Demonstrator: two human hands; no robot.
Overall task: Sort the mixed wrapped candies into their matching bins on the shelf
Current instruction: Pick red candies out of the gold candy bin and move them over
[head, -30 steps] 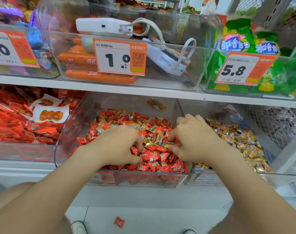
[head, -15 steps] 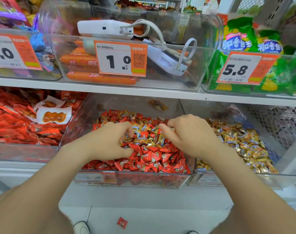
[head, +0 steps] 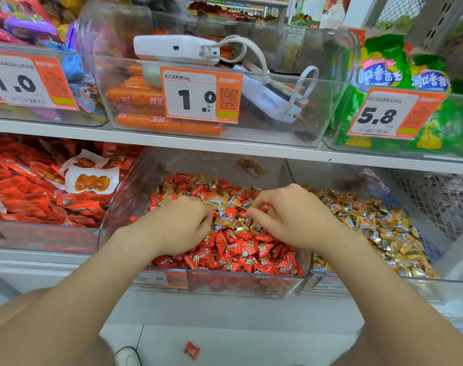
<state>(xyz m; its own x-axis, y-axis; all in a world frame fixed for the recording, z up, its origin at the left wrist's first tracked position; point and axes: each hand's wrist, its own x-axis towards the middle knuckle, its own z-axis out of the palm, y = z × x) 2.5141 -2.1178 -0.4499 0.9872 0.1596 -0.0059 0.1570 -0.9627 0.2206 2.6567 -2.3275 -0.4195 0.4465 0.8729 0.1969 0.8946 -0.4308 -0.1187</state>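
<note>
Head: left hand [head: 180, 225], right hand [head: 291, 217], candies [head: 241, 249]

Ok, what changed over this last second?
The left hand and right hand edged deeper into the middle bin, off the red candies onto the gold candies mixed in. Fingers stay curled; no clear pickup. The floor candy stayed put.

Clear glossy plastic bin [head: 114, 212]; shiny foil-like candy wrappers [head: 241, 249]; matt paper price tag [head: 198, 95].

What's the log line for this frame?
left hand: on mixed candies, middle bin; right hand: same; grips: unclear; floor: red candy
</note>
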